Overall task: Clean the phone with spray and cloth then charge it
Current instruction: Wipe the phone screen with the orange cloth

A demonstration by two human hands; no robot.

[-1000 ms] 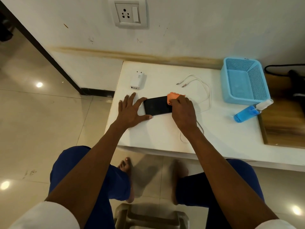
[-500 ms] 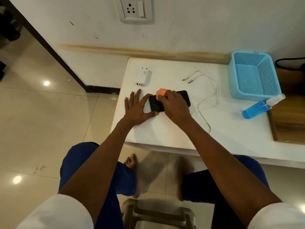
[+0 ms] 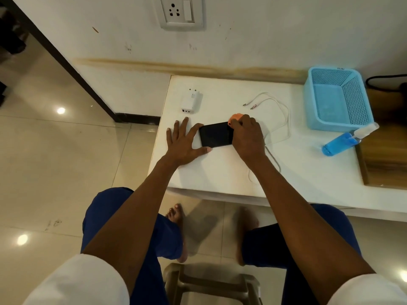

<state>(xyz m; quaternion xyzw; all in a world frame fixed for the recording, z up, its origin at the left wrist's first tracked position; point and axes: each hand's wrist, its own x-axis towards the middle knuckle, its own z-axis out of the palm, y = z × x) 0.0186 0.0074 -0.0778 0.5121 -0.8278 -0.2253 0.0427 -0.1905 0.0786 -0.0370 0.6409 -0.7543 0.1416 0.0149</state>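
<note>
Black phone (image 3: 215, 134) lies mid-frame between my hands. My left hand (image 3: 184, 143) is spread flat, bracing its left end. My right hand (image 3: 247, 136) pinches the orange cloth (image 3: 236, 117) at its upper right corner.

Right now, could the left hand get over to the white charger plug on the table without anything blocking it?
Probably yes. The left hand lies flat beside the phone, and the charger plug sits just beyond its fingertips toward the wall, with only bare table between. Reaching would mean letting go of the phone.
</note>
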